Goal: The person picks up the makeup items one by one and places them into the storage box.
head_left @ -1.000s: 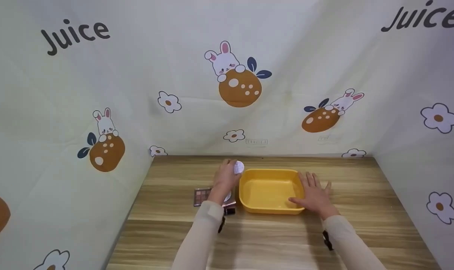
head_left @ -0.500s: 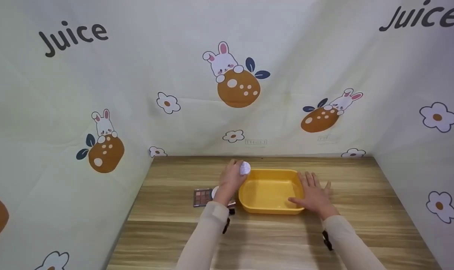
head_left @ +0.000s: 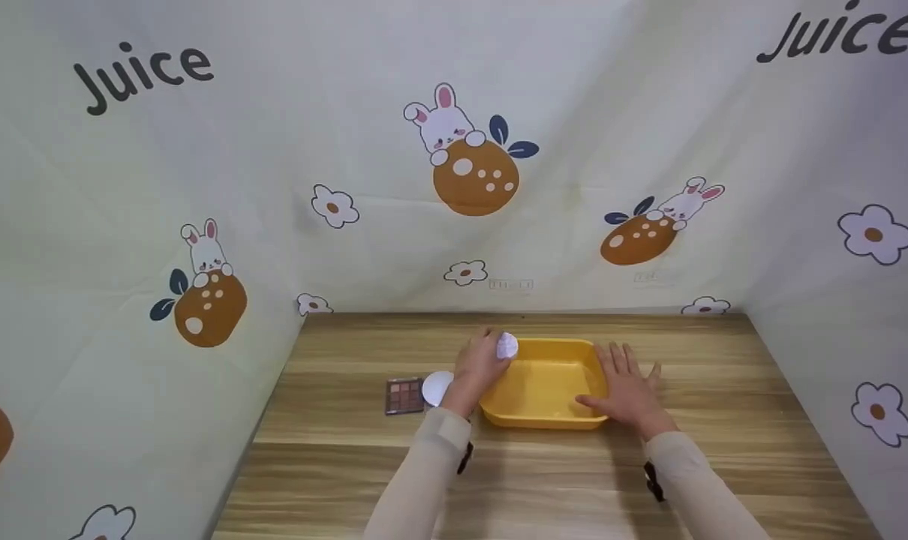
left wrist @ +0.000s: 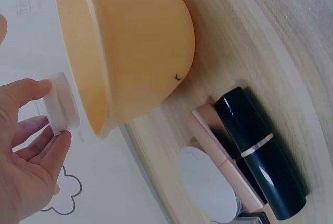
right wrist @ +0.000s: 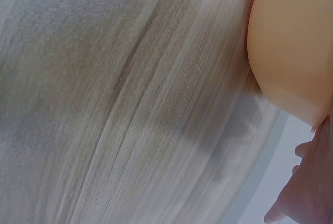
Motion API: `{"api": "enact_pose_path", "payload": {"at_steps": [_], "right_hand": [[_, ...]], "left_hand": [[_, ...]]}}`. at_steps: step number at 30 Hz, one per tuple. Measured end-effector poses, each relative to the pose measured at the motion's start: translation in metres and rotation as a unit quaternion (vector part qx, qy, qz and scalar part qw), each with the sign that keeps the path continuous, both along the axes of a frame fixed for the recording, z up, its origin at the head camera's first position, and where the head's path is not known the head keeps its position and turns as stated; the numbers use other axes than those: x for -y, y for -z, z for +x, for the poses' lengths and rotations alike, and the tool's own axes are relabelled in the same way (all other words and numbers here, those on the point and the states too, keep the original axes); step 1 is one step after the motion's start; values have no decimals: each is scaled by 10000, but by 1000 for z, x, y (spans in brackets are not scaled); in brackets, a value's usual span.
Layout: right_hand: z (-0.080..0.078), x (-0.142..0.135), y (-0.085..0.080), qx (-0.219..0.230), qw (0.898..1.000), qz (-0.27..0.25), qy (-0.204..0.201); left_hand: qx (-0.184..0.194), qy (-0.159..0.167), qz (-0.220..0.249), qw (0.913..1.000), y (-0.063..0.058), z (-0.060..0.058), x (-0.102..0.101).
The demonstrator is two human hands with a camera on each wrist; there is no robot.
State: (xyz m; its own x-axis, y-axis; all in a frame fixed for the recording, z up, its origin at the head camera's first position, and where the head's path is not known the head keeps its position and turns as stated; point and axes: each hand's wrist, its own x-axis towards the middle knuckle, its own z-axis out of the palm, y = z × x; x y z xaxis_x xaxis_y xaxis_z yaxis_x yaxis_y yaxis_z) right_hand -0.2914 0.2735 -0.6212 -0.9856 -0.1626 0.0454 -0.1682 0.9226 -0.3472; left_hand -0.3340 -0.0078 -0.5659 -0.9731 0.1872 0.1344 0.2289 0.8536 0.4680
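My left hand (head_left: 478, 367) pinches a small, round, white-topped jar (head_left: 507, 346) by its side. It holds the jar up over the left back corner of a yellow plastic basin (head_left: 548, 390). In the left wrist view, thumb and fingers grip the short pale jar (left wrist: 62, 103), close to the basin's rim (left wrist: 99, 73). My right hand (head_left: 630, 394) lies spread over the basin's right rim, thumb reaching inside and the other fingers along the outer wall. Only part of that hand (right wrist: 307, 182) shows in the right wrist view, beside the basin wall (right wrist: 291, 42).
Left of the basin lie an eyeshadow palette (head_left: 404, 396) and a round white disc-like item (head_left: 437, 388). A dark glossy tube with a silver band (left wrist: 260, 154) and a pinkish slim case (left wrist: 226, 156) lie beside them. Printed cloth (head_left: 574, 165) encloses the wooden table (head_left: 536, 495).
My left hand has carried the jar rightward, from left of the basin to over its back left corner. The white disc beside the palette has come into sight. The right hand stays put.
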Motion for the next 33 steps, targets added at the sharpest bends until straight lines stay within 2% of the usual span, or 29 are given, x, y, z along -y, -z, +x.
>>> {"api": "enact_pose_path", "payload": {"at_steps": [10,19,22,26,33], "right_hand": [[-1,-1,2,-64,9998,196,84],[-2,-1,3,14,9995,278,126],[-1,-1,2,-99,9996,243,99],[-1,0,1,-214,9996,176,61],[-1,2,0,-26,9997,218,111]], "left_hand": [[262,136,-20,9996,4,4,-20],[49,311,-279,9991,9,8,-33],[2,383,-375,9986,11,8,-39],[91,389,-587,9975,13,8,-47],[187,541,-636,9963,13,10,-58]]}}
